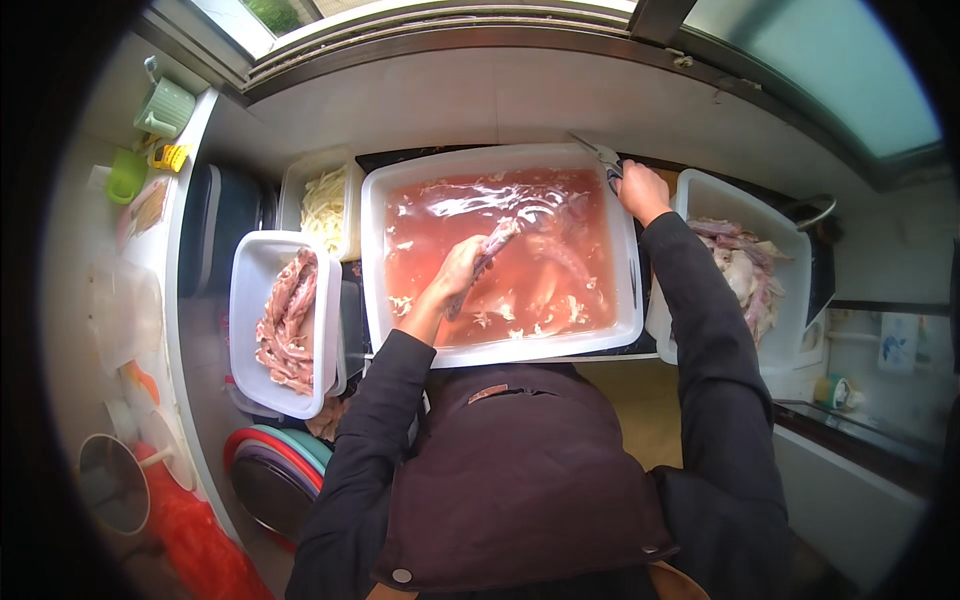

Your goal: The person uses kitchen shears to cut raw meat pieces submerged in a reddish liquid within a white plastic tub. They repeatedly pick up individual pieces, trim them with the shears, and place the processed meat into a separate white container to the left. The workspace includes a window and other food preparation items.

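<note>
My left hand (459,270) grips a long, narrow piece of raw meat (501,235), which looks like a poultry neck. It is held over the reddish water in a large white plastic tub (502,355). Another neck-like piece (564,259) lies partly under the water, and pale scraps (574,309) float around it. At the tub's back right corner, my right hand (643,192) holds a pair of scissors (606,156) by the dark handles. Their blades point to the back left, across the rim; how far they are parted is hard to tell.
On the left, a white bin (325,330) holds several skinned necks (289,330). Behind it stands a container of pale strips (324,206). More raw pieces (739,274) fill part of a right-hand bin (799,300). A wall (450,97) and window frame (450,43) bound the back.
</note>
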Demonstrator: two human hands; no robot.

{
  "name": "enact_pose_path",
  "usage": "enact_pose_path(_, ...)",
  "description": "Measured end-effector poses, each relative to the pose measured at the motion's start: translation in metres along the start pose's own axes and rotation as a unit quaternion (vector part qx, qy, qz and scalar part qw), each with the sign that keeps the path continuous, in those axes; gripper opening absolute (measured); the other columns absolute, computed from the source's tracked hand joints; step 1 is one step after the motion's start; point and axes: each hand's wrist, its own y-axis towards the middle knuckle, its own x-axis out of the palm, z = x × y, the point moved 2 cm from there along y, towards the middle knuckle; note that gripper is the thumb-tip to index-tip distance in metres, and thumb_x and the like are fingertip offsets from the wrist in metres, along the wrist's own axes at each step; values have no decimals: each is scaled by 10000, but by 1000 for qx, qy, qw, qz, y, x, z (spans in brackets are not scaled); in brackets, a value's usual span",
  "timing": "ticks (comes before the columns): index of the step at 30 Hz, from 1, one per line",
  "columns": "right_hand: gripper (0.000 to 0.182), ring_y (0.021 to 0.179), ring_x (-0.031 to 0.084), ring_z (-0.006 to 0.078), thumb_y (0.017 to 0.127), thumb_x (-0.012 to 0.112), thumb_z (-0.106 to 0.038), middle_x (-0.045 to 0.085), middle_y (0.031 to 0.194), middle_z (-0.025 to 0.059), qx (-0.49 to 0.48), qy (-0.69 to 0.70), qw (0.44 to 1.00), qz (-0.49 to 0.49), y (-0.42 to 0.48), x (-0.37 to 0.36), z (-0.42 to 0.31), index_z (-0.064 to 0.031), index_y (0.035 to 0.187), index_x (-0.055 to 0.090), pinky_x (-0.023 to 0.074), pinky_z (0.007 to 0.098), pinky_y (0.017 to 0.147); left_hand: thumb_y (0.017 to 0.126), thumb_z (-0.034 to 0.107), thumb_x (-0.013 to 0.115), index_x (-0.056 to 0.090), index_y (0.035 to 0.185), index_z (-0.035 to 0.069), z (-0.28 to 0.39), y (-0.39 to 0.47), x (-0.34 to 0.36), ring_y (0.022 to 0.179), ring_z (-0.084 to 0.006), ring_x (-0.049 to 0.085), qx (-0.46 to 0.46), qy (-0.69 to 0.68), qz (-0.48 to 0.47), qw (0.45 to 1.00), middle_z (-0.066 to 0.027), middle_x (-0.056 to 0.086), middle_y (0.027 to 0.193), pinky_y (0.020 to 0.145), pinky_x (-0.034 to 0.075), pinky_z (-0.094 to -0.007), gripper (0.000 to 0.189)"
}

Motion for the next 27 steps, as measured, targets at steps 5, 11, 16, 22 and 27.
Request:
enact_pose_path(5,239,920,680,367,864,626,-231,696,954,210,3,-76,992,-100,14,5,2,-11,958,635,548,504,761,987,341,374,602,1212,64,9,1,7,745,-115,549,37,-32,21,999,-54,639,882,644,467,-281,423)
enact_pose_path(11,483,1042,649,383,868,686,-247,671,1121,227,-184,296,930,-115,-28,-43,-108,-4,1269,569,527,404,890,977,344,443,605,1063,78,24,9,13,697,-103,535,27,-45,21,998,-32,620,832,615,453,-278,323)
enact_pose_path(16,556,1072,651,307,912,689,-298,638,1226,208,-169,341,904,-193,-32,-5,-112,16,1335,511,534,388,869,965,306,487,588,949,62,41,15,16,622,-96,489,6,-26,78,997,-26,580,763,564,424,-269,265)
enact_pose_path(22,435,966,631,126,959,662,-231,623,1145,76,-28,648,703,-292,-58,6,-145,-25,1317,529,548,280,721,971,249,438,605,976,40,50,25,40,623,-90,483,67,-41,85,993,-18,565,760,554,416,-266,267)
enact_pose_path(27,331,966,685,264,891,612,-45,684,1134,176,-197,353,902,-148,-48,2,-90,14,1216,600,546,351,794,962,270,393,607,1045,35,49,23,28,612,-94,500,12,-18,125,992,-25,570,755,539,429,-272,329)
